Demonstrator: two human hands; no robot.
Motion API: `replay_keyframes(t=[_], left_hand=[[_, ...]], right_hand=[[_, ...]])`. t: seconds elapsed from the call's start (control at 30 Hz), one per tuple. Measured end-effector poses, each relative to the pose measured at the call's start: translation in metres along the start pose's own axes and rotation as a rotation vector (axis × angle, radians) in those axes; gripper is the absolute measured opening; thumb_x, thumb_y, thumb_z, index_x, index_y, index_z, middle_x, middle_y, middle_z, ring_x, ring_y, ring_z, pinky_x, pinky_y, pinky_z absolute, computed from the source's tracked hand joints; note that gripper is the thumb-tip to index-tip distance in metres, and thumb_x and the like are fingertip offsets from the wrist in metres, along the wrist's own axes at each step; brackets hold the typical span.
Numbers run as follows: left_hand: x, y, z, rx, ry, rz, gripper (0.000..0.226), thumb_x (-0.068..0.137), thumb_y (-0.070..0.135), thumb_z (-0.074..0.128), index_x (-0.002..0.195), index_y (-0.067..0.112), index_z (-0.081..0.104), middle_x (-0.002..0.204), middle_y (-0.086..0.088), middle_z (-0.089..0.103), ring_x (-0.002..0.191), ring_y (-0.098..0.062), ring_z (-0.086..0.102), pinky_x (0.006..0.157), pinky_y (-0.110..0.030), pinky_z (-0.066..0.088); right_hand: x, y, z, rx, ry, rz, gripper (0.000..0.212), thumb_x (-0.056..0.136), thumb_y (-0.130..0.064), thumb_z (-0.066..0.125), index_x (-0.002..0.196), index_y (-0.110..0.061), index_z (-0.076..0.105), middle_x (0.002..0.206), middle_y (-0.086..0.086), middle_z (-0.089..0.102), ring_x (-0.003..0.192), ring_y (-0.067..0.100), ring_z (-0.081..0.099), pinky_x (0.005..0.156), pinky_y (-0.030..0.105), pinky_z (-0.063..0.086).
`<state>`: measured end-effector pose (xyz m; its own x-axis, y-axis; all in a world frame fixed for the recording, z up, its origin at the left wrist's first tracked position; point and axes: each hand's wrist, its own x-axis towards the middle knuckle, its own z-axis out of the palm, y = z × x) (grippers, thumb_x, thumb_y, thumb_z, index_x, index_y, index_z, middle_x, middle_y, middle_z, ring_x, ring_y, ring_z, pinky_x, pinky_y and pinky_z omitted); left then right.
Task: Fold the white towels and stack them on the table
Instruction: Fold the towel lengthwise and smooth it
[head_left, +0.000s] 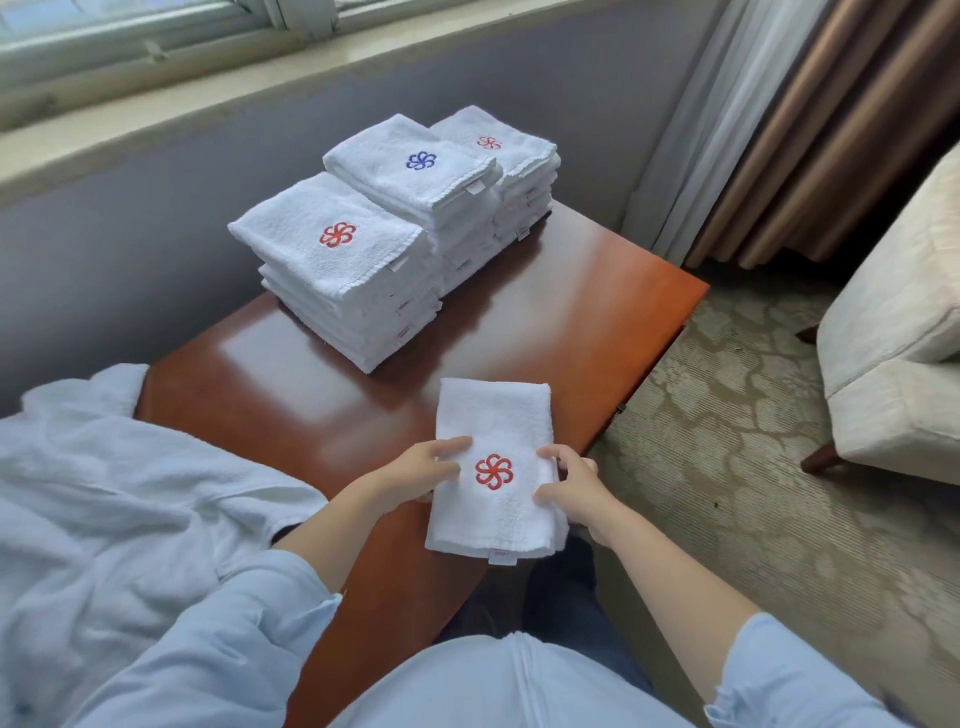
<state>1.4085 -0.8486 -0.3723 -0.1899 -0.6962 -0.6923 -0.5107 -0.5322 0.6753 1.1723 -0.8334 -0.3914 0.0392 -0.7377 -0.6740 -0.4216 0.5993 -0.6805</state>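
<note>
I hold a folded towel between both hands at the near corner of the wooden table. It is a long white rectangle with a red pinwheel emblem facing up and a small label at its near hem. Its far end lies on the tabletop, while its near end reaches past the table's edge toward my lap. My left hand grips the towel's left edge, thumb laid across the top and the other fingers curled underneath, out of sight. My right hand holds the right edge, fingers bent and pressing onto the top beside the emblem. Farther back on the table three stacks of folded white towels stand touching one another in a row along the wall side. The nearest stack is topped by a red emblem, the middle stack by a blue one, and the farthest stack by a red one. To my left a heap of unfolded white towels lies against the table's end. A window sill runs behind the table. To the right are brown curtains, patterned carpet and a pale armchair, well apart from the table.
</note>
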Motion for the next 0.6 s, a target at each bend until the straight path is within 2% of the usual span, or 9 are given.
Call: replay_keyframes(t=[0.1,0.13,0.23,0.4,0.47,0.5,0.6], left_hand=[[-0.008,-0.008,0.002,-0.011,-0.048,-0.011,0.056,0.095,0.010,0.045,0.145,0.035,0.045,0.130,0.010,0.055,0.111,-0.007,0.058,0.079,-0.019,0.053],[-0.009,-0.011,0.003,-0.001,-0.057,0.000,0.057,0.095,0.008,0.047,0.145,0.034,0.045,0.133,0.009,0.054,0.113,-0.008,0.058,0.082,-0.018,0.051],[-0.012,-0.017,0.006,0.034,-0.058,0.033,0.060,0.093,0.005,0.052,0.145,0.034,0.046,0.138,0.007,0.052,0.121,-0.013,0.054,0.098,-0.025,0.047],[-0.017,-0.015,0.011,0.014,-0.071,0.077,0.066,0.091,0.006,0.058,0.146,0.037,0.040,0.127,0.015,0.053,0.111,-0.006,0.059,0.082,-0.021,0.056],[-0.017,-0.009,0.011,0.031,-0.066,0.126,0.070,0.092,0.008,0.060,0.149,0.037,0.034,0.129,0.017,0.052,0.111,-0.003,0.059,0.081,-0.018,0.055],[-0.017,-0.004,0.009,0.048,-0.056,0.154,0.071,0.092,0.008,0.061,0.151,0.037,0.032,0.131,0.016,0.051,0.112,-0.004,0.058,0.084,-0.019,0.054],[-0.019,0.012,0.002,0.055,-0.017,0.252,0.075,0.092,0.005,0.061,0.153,0.033,0.027,0.141,0.010,0.045,0.120,-0.009,0.056,0.099,-0.030,0.051]], right_hand=[[-0.012,0.006,-0.001,0.070,-0.036,0.010,0.062,0.082,0.002,0.065,0.129,-0.035,0.047,0.133,0.003,0.036,0.114,0.023,0.050,0.097,0.041,0.053],[-0.015,0.009,-0.002,0.089,-0.059,0.003,0.065,0.082,0.002,0.065,0.132,-0.035,0.046,0.135,0.003,0.040,0.116,0.023,0.051,0.095,0.039,0.053],[-0.023,0.016,-0.007,0.120,-0.153,-0.028,0.080,0.082,0.005,0.064,0.147,-0.033,0.036,0.142,-0.001,0.043,0.124,0.019,0.048,0.092,0.031,0.050],[-0.028,0.015,-0.010,0.106,-0.143,-0.083,0.081,0.082,0.006,0.063,0.146,-0.033,0.034,0.143,-0.003,0.040,0.129,0.020,0.044,0.103,0.038,0.047],[-0.029,0.010,-0.014,0.104,-0.127,-0.109,0.078,0.082,0.007,0.062,0.142,-0.036,0.035,0.140,-0.004,0.040,0.126,0.020,0.045,0.100,0.039,0.050],[-0.030,0.005,-0.017,0.101,-0.125,-0.125,0.078,0.082,0.007,0.061,0.140,-0.038,0.035,0.138,-0.005,0.040,0.124,0.019,0.046,0.094,0.035,0.052],[-0.031,-0.012,-0.029,0.099,-0.116,-0.183,0.076,0.083,0.006,0.059,0.139,-0.039,0.036,0.135,-0.008,0.042,0.119,0.015,0.049,0.083,0.027,0.052]])
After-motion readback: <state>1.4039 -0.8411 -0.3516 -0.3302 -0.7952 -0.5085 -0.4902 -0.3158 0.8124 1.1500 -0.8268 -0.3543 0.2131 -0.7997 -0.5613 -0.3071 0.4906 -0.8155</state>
